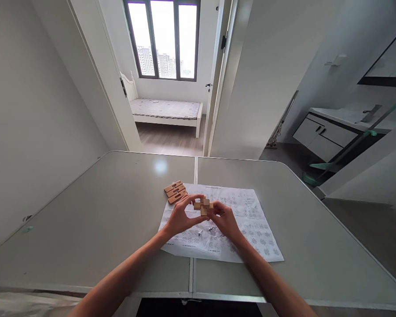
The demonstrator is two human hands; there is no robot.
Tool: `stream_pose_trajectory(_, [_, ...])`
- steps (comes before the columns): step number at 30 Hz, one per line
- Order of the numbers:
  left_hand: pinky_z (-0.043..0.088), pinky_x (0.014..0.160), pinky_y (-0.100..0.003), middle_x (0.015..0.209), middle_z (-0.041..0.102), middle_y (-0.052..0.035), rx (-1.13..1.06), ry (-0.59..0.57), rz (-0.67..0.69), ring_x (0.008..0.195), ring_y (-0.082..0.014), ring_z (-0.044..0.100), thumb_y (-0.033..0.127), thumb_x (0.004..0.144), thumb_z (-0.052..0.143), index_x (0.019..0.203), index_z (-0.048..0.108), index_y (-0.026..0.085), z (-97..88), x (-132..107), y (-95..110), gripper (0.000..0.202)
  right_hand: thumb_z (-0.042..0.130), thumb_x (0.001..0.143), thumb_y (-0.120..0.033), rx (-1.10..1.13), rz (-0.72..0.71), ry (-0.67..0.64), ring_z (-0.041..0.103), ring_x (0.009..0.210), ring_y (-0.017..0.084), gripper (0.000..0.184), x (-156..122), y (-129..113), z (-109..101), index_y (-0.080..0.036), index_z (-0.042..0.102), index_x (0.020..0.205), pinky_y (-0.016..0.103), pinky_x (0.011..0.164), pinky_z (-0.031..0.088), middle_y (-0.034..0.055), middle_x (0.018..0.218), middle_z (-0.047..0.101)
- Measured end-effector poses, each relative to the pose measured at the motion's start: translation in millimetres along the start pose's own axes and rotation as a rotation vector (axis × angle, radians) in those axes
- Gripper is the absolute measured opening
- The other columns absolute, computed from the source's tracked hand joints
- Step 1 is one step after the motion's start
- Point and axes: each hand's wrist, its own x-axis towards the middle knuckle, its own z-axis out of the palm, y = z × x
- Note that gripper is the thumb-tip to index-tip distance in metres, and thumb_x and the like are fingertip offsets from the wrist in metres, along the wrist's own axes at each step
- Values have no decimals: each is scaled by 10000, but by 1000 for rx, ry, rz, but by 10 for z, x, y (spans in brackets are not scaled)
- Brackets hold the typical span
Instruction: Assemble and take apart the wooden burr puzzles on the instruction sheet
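Observation:
Between my two hands is a small wooden burr puzzle (205, 206), made of crossing light-brown bars. My left hand (182, 215) grips it from the left, thumb below and fingers curved over the top. From the right, the fingertips of my right hand (225, 218) pinch its right side. Under both hands lies a printed instruction sheet (251, 229) with rows of small diagrams and fold creases. Beyond my left hand, several notched wooden pieces (175, 192) lie side by side at the sheet's upper left corner. Small silvery bits (210, 229) show on the paper below the puzzle, too small to name.
The grey-green table (119, 220) has a pale seam down its middle and a raised edge. Past its far edge, a doorway opens on a room with a bed (165, 109) and a window (163, 39). A sink cabinet (333, 132) stands at the right.

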Motion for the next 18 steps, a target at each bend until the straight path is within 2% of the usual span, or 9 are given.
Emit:
stream_pose_trajectory(3, [546, 924, -368, 1198, 718, -63, 4, 8, -3, 957, -205, 658, 445, 792, 839, 1293, 614, 263, 9, 1, -9, 579, 757, 826, -390, -2, 8, 43, 680, 717, 212, 212, -4, 7, 17, -227, 630, 875, 324, 665, 530, 29, 826, 743])
stream_pose_trajectory(7, [558, 945, -380, 1215, 721, -62, -8, 4, -26, 1043, -230, 684, 464, 790, 833, 1283, 623, 269, 24, -2, -23, 570, 774, 811, -392, -9, 23, 90, 717, 775, 232, 332, -8, 14, 40, -248, 563, 1024, 334, 680, 542, 45, 916, 770])
stream_pose_trajectory(10, [563, 961, -391, 1212, 726, -54, -8, -7, -47, 1095, -247, 691, 465, 780, 834, 1275, 635, 277, 28, 0, -47, 566, 762, 843, -399, 29, 16, 10, 726, 776, 221, 454, -7, -22, 37, -273, 515, 1202, 332, 675, 549, 48, 997, 767])
stream_pose_trajectory(13, [567, 952, -393, 1220, 728, -63, -15, -14, -63, 1106, -254, 691, 463, 789, 826, 1282, 635, 267, 16, 10, -77, 564, 728, 891, -398, 61, -14, -121, 706, 807, 203, 497, -5, -94, 17, -286, 513, 1324, 325, 668, 551, 76, 1143, 734])
stream_pose_trajectory(16, [569, 941, -393, 1238, 724, -72, -21, -15, -68, 1103, -254, 690, 476, 805, 812, 1290, 628, 255, 0, 21, -101, 563, 660, 943, -446, 152, 7, -213, 662, 801, 190, 456, 1, -165, -3, -284, 548, 1354, 313, 611, 545, 95, 1219, 696])
stream_pose_trajectory(18, [571, 937, -387, 1240, 721, -69, -19, -25, -67, 1102, -250, 689, 479, 816, 801, 1294, 624, 259, -5, 24, -103, 556, 630, 958, -483, 191, 34, -215, 643, 795, 191, 428, 6, -191, -10, -279, 587, 1333, 311, 593, 537, 91, 1192, 700])
